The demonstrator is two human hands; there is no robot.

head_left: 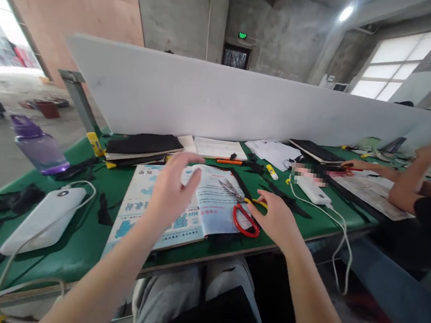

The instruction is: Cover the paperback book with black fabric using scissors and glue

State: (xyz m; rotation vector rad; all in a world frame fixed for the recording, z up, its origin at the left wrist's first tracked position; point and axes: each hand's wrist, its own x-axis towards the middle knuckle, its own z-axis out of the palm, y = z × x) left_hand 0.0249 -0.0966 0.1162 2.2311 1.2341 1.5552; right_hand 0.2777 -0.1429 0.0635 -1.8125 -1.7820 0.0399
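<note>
My left hand hovers above an open book, thumb and fingers curved apart with nothing between them. The book has blue print and Chinese characters on its left side and a bluish lined page on the right. Scissors lie over that right page, blades slightly parted and pointing away from me. One of their handle loops is red, the other yellow. With thumb and fingers at the yellow loop, my right hand grips the scissors; its lower fingers are partly hidden.
A white power bank with a cable and a purple bottle are on the left. Black scraps lie around. Behind the book are a dark notebook, a glue stick and a white partition. At right are another person's arms.
</note>
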